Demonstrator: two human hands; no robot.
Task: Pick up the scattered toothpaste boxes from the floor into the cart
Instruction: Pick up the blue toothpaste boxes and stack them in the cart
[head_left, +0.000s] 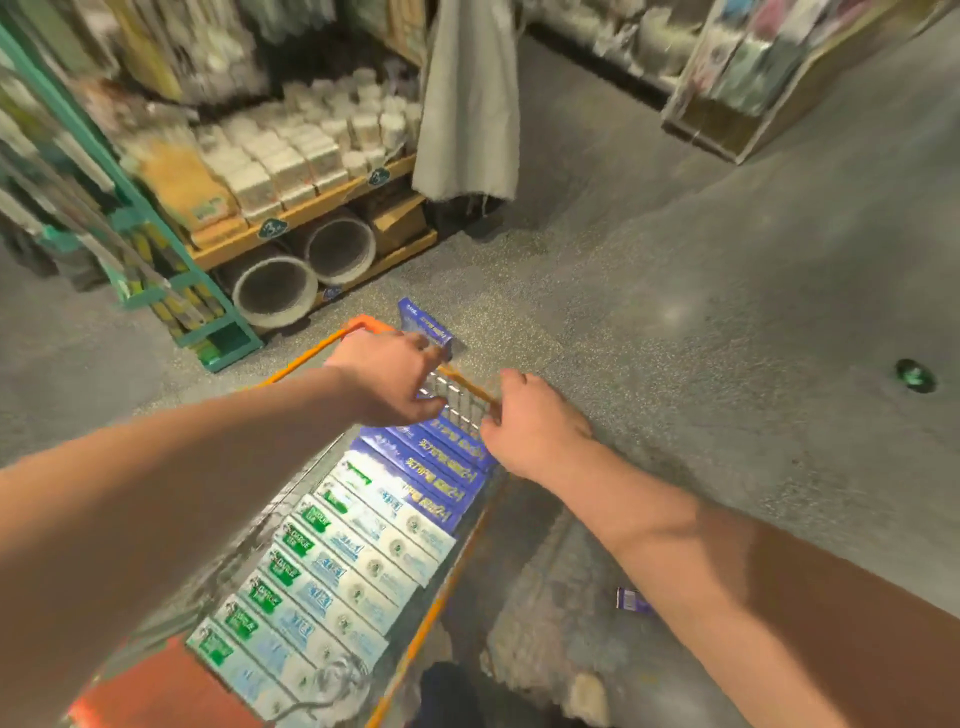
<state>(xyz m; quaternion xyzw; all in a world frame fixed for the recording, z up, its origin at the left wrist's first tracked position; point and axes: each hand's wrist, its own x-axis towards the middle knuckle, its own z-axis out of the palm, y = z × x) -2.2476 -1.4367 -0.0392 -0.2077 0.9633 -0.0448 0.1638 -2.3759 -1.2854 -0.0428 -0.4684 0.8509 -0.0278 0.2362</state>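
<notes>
While rows of boxes (363, 525) already fill the cart (311, 353), left hand (387, 376) fingers clasp a blue box (423, 325) over its far end; right hand (530, 428) pinches the rim. One box (631, 600) remains on the floor (727, 312).

Both forearms are bare to the frame's edge, with no sleeves, watch or rings on left hand (387, 376) or right hand (535, 423).
</notes>
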